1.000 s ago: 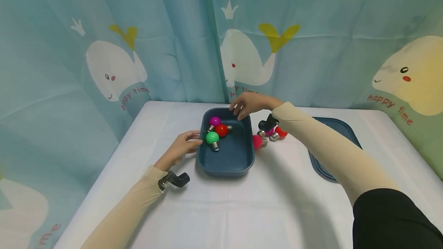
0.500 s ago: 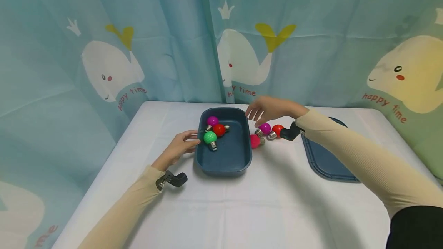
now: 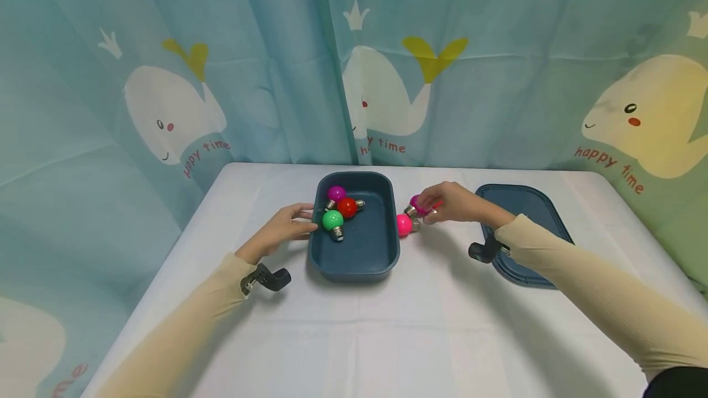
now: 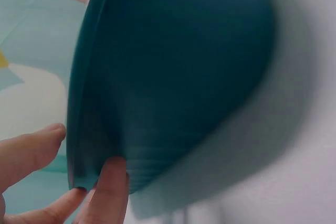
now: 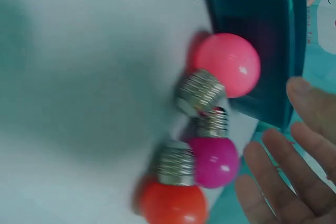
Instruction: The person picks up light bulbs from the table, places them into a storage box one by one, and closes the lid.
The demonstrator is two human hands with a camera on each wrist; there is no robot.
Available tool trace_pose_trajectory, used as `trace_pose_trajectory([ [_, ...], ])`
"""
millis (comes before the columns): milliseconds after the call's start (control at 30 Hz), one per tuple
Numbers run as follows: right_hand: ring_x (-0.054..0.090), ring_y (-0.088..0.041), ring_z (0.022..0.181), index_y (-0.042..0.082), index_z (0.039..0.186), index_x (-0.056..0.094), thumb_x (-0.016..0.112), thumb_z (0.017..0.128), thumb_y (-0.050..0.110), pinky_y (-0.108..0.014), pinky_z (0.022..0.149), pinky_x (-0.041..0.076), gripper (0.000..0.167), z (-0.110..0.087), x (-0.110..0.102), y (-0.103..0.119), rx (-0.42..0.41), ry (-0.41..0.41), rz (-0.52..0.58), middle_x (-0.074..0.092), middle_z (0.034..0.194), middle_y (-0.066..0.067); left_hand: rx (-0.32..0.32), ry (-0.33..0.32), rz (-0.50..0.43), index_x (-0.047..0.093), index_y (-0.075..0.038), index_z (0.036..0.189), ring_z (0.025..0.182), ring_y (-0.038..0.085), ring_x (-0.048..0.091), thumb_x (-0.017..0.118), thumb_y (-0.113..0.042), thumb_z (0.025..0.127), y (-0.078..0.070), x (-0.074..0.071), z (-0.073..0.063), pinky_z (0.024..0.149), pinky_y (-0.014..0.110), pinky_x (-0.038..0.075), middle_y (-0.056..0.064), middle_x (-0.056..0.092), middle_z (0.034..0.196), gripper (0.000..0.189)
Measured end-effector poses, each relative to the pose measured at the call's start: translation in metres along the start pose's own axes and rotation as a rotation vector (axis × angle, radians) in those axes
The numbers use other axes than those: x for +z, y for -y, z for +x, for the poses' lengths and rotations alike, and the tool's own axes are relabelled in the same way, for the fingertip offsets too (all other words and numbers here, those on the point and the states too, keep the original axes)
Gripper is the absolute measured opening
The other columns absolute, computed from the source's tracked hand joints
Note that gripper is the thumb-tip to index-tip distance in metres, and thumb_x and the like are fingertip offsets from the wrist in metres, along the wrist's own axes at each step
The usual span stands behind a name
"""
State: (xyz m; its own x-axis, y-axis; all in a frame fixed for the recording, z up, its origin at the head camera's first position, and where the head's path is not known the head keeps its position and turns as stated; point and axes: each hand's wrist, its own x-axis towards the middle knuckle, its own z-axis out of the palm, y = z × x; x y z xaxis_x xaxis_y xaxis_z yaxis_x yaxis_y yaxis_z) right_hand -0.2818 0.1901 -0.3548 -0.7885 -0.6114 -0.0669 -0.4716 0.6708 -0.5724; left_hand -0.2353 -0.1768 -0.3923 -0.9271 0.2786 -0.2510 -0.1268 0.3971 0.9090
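My left hand (image 3: 279,232) rests at the left side of a dark blue plastic box (image 3: 354,257), its fingertips (image 4: 109,182) against the outer wall near the rim. Inside the box lie a green bulb (image 3: 333,220), a red bulb (image 3: 346,207) and a purple bulb (image 3: 336,193). Right of the box, my right hand (image 3: 455,202) hovers over loose bulbs, fingers spread and holding nothing. Below it in the right wrist view are a magenta bulb (image 5: 214,162) and an orange-red bulb (image 5: 173,203), which the hand partly hides from the head view. A pink bulb (image 5: 228,64) lies by the box wall.
A dark blue lid (image 3: 525,201) lies flat on the white tabletop (image 3: 387,336) at the right, partly under my right forearm. A curtain (image 3: 276,78) printed with whales hangs behind the table.
My right hand has moved from over the box's far right corner to the right and nearer, down to the loose bulbs. My left hand has stayed at the box, and the bulbs inside lie unchanged.
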Motion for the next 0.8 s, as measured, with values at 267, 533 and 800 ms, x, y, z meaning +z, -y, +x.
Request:
trace_pose_trajectory([
  [267, 0.065, -0.032, 0.098, -0.004, 0.107, 0.064, 0.074, 0.076, 0.002, -0.045, 0.086, 0.056, 0.034, -0.011, 0.021, -0.017, 0.002, -0.145, 0.044, 0.069, 0.103, -0.019, -0.028, -0.001, -0.005, 0.029, 0.003, 0.143, 0.118, 0.038, 0.053, 0.056, -0.006, 0.092, 0.001, 0.003, -0.008, 0.093, 0.041, 0.054, 0.029, 0.041, 0.137, 0.059],
  [533, 0.065, -0.031, 0.095, -0.004, 0.104, 0.065, 0.075, 0.074, 0.001, -0.044, 0.085, 0.056, 0.032, -0.012, 0.039, -0.024, -0.01, -0.236, 0.069, 0.068, 0.102, -0.019, -0.043, -0.002, -0.059, 0.029, 0.003, 0.143, 0.12, 0.036, 0.052, 0.055, -0.005, 0.092, 0.003, 0.005, -0.013, 0.097, 0.043, 0.05, 0.028, 0.039, 0.139, 0.057],
  [800, 0.066, -0.031, 0.089, -0.004, 0.103, 0.067, 0.079, 0.071, 0.001, -0.043, 0.081, 0.057, 0.034, -0.009, 0.052, -0.025, -0.053, -0.291, 0.094, 0.069, 0.098, -0.019, -0.075, -0.015, -0.092, 0.029, 0.0, 0.144, 0.125, 0.038, 0.048, 0.054, -0.005, 0.093, 0.002, 0.008, -0.013, 0.102, 0.046, 0.046, 0.026, 0.037, 0.141, 0.057],
])
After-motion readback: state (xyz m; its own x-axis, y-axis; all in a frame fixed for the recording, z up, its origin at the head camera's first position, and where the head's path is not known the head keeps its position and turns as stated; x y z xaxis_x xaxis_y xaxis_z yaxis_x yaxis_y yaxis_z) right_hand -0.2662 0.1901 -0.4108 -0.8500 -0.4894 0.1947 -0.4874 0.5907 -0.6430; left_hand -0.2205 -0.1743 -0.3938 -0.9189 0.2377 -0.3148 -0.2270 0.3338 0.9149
